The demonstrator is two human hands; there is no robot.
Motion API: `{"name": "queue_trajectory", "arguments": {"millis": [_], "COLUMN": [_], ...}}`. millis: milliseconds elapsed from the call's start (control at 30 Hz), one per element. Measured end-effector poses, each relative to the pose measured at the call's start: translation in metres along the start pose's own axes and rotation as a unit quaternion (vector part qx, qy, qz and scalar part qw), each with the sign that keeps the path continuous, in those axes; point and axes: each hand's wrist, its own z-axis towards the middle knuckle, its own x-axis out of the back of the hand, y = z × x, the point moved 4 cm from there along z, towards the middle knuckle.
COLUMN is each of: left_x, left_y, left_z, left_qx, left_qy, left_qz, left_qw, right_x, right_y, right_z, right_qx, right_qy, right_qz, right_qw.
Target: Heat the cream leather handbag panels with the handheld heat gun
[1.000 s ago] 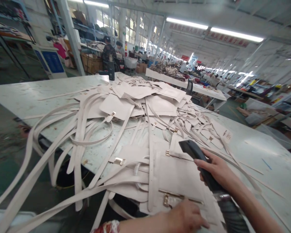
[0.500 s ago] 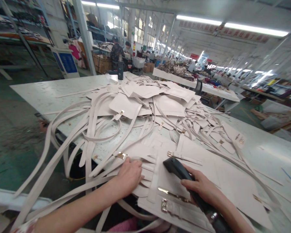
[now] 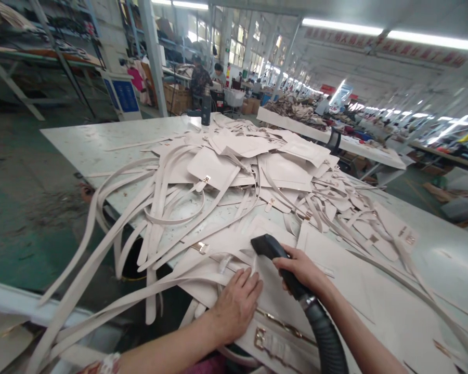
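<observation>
A cream leather-look bag piece (image 3: 276, 296) lies at the near table edge, with a gold buckle (image 3: 259, 337) and a gold-toned zipper (image 3: 284, 324) on it. Flat on its left side rests my left hand (image 3: 237, 301), fingers stretched out and nothing gripped. My right hand (image 3: 302, 270) is wrapped round a black nozzle (image 3: 267, 245) fitted to a ribbed hose (image 3: 327, 337). The nozzle tip is at the upper part of the bag piece; whether it touches cannot be told. Cream straps (image 3: 171, 280) trail leftward from beside my left hand.
A heap of cream bag pieces (image 3: 284, 171) and straps covers the table's middle. Several long straps (image 3: 89, 249) hang off the left edge. A dark cylindrical object (image 3: 206, 109) stands at the far end. Beyond are people (image 3: 200, 80) and another loaded table (image 3: 374, 148).
My left hand has gone from pinching at the bag piece's left edge to lying flat on it. The nozzle in my right hand has moved up and left. The view has shifted slightly left.
</observation>
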Motion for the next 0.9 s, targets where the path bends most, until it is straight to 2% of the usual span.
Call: {"name": "queue_trajectory", "arguments": {"millis": [100, 200, 333, 467, 533, 600, 667, 767, 833, 900], "left_x": [-0.001, -0.001, 0.002, 0.001, -0.001, 0.0, 0.01, 0.039, 0.061, 0.076], "left_y": [0.0, 0.0, 0.002, 0.003, 0.004, 0.004, 0.002, -0.007, -0.022, -0.041], "left_z": [0.001, 0.0, -0.001, -0.001, -0.001, 0.001, 0.004, 0.011, 0.012, 0.011], "left_qx": [0.005, 0.012, 0.006, 0.001, 0.005, 0.013, 0.009, -0.073, -0.138, -0.167], "left_qy": [0.0, -0.002, -0.01, -0.011, -0.011, -0.015, -0.037, -0.138, -0.198, -0.213], "left_qz": [-0.004, -0.006, -0.003, -0.003, -0.009, -0.019, -0.027, -0.029, -0.015, -0.001], "left_qw": [1.0, 1.0, 1.0, 1.0, 1.0, 1.0, 0.999, 0.987, 0.97, 0.963], "right_x": [-0.002, 0.002, 0.017, 0.019, 0.011, 0.002, -0.006, -0.011, -0.008, -0.002], "right_y": [-0.02, -0.037, -0.044, -0.026, -0.019, -0.017, -0.021, -0.029, -0.03, -0.025], "right_z": [0.035, 0.048, 0.02, -0.012, -0.011, 0.003, 0.025, 0.05, 0.05, 0.035], "right_qx": [0.015, 0.037, 0.052, -0.002, -0.018, -0.016, -0.005, 0.025, 0.051, 0.066], "right_qy": [-0.008, 0.011, 0.044, -0.012, -0.039, -0.047, -0.039, 0.013, 0.072, 0.118], "right_qz": [-0.015, -0.031, -0.034, -0.043, -0.042, -0.042, -0.046, -0.066, -0.078, -0.075], "right_qw": [1.0, 0.999, 0.997, 0.999, 0.998, 0.998, 0.998, 0.997, 0.993, 0.988]}}
